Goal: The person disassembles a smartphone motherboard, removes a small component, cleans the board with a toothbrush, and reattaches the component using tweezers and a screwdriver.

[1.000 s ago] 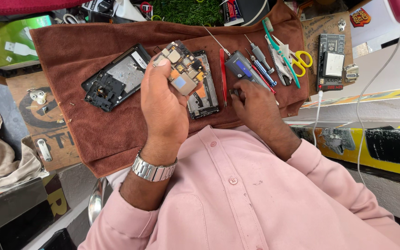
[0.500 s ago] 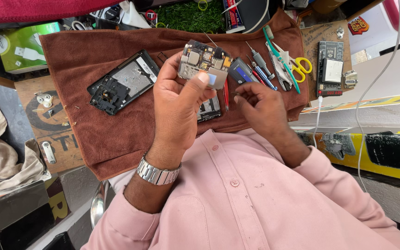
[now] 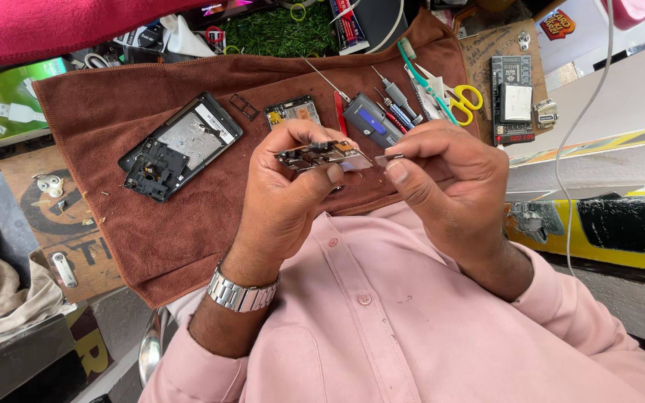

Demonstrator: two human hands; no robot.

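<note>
— Looking down from the head camera, I see my left hand (image 3: 293, 186) pinching a small circuit board (image 3: 324, 155) between thumb and fingers, raised above the brown towel (image 3: 188, 216).

— Which way does the board lie?

— Nearly flat and edge-on to me. Its long axis runs across the view, from the left hand toward the right hand (image 3: 449, 175), tilted slightly down at the right end.

— And the right hand?

— Fingers closed narrow on a small metal piece (image 3: 390, 158), its tip just beside the board's right end. I cannot tell whether they touch.

— What lies around the towel?

— On it, left of the board, an opened phone shell (image 3: 181, 145) lies on a diagonal. Beyond the board sits a second phone body (image 3: 293, 110), then a grey tool (image 3: 371, 121) with screwdrivers (image 3: 397, 101) beside it. Yellow-handled scissors (image 3: 464, 101) rest at the towel's right edge, and a dark tester board (image 3: 511, 101) just past it. A metal watch (image 3: 242, 292) sits on the left wrist.
</note>
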